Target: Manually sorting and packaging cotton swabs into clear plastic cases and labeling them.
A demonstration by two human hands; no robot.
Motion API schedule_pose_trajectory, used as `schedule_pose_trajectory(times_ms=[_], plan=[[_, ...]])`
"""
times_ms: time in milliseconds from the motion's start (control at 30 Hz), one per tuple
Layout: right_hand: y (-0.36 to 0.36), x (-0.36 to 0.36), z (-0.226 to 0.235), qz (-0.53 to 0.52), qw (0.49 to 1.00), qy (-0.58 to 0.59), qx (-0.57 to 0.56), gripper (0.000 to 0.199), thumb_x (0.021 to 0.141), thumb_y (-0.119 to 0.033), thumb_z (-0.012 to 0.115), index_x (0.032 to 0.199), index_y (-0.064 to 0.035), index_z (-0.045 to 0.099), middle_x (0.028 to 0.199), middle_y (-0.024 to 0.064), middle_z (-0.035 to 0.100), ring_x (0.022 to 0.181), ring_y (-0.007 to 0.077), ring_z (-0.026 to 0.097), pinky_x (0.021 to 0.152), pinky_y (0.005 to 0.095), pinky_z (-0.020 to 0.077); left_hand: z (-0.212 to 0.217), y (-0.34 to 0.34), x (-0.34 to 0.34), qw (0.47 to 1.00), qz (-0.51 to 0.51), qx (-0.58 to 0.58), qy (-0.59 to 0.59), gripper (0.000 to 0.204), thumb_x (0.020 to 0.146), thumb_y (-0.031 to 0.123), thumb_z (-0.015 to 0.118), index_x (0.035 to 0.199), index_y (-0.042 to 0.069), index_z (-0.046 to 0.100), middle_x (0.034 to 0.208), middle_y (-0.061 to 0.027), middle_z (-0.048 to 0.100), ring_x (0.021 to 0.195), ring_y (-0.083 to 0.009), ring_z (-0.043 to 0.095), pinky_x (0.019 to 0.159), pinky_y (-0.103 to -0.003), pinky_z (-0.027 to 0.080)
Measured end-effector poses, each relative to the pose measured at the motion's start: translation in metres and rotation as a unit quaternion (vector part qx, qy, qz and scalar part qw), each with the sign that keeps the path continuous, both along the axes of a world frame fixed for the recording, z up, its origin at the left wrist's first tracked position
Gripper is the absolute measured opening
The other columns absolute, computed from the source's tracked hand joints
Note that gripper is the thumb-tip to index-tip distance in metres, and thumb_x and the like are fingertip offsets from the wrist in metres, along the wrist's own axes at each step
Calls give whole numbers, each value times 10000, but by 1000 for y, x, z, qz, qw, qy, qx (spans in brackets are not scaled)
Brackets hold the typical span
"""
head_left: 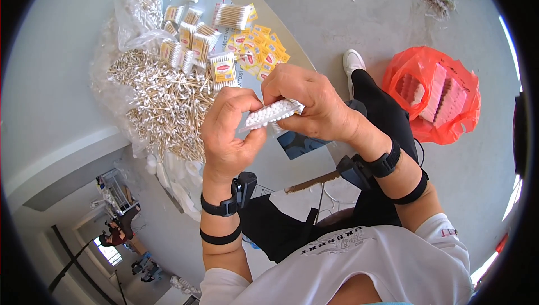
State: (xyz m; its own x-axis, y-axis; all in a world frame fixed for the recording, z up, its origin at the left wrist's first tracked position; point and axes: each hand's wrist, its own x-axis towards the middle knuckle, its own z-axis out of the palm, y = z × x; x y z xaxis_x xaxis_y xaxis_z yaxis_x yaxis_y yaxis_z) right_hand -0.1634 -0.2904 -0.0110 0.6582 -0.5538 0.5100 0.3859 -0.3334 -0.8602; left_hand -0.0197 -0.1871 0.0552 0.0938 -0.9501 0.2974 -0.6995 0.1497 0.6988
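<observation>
Between my two hands, above the table, is a transparent pack of cotton swabs, its white tips [270,114] facing me. My left hand [229,128] pinches its left end between thumb and fingers. At the other end, my right hand [314,103] grips the pack with curled fingers. Just beyond my left hand lies a filled cotton swab pack [223,70] with a yellow and red label. To the left spreads a large heap of loose wooden cotton swabs [165,100].
Several filled packs [188,34], a swab bundle [232,16] and scattered yellow cards [259,46] lie farther back on the table. A plastic bag of swabs [140,10] stands at the far left. On the floor at right, a red bag [401,66] holds pink-and-white stacks.
</observation>
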Motion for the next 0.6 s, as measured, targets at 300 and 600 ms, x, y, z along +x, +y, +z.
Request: schedule_pose_trajectory(times_ms=[300,600], plan=[[1,0,0,28,999,15,0,299,631,29,745,903,-17,630,908,98,622,866,279,615,751,356,503,-1,6,3,995,-21,-28,-96,291,592,-112,621,858,2,587,833,-117,612,724,-263,606,653,-316,499],[-4,-1,0,-27,998,-18,-52,315,672,-29,741,979,-11,672,944,113,651,897,292,626,782,371,506,10,3,2,998,-13,-31,-51,351,660,6,788,978,3,641,918,-101,626,821,-243,613,706,-313,508]])
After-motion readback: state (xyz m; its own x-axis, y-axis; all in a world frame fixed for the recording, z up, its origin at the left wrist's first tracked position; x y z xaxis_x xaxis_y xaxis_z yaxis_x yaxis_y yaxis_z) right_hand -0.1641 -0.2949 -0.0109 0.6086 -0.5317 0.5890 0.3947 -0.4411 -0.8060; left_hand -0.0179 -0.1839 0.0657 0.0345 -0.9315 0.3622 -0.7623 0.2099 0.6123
